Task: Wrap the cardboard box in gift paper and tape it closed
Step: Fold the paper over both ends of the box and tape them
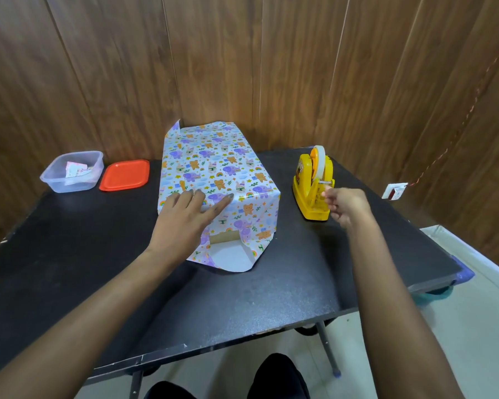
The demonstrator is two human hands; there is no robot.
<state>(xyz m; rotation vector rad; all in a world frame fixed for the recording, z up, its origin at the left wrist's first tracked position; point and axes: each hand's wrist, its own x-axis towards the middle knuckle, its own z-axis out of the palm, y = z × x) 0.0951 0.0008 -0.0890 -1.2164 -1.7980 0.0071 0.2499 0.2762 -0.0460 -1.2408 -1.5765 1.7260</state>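
A cardboard box (224,237) stands in the middle of the black table, covered by gift paper (213,165) printed with elephants, bears and rainbows. At the near end the paper is unfolded: a strip of bare cardboard shows and a white flap lies on the table. My left hand (185,217) presses flat on the paper at the box's near top edge, fingers straight. My right hand (346,205) is at the front of the yellow tape dispenser (311,185), fingertips pinching the tape end by the cutter.
A clear plastic tub (71,172) with paper scraps and its orange lid (125,175) sit at the back left. The black table (242,306) ends just right of the dispenser. A wood-panel wall stands close behind. My knees show below the near edge.
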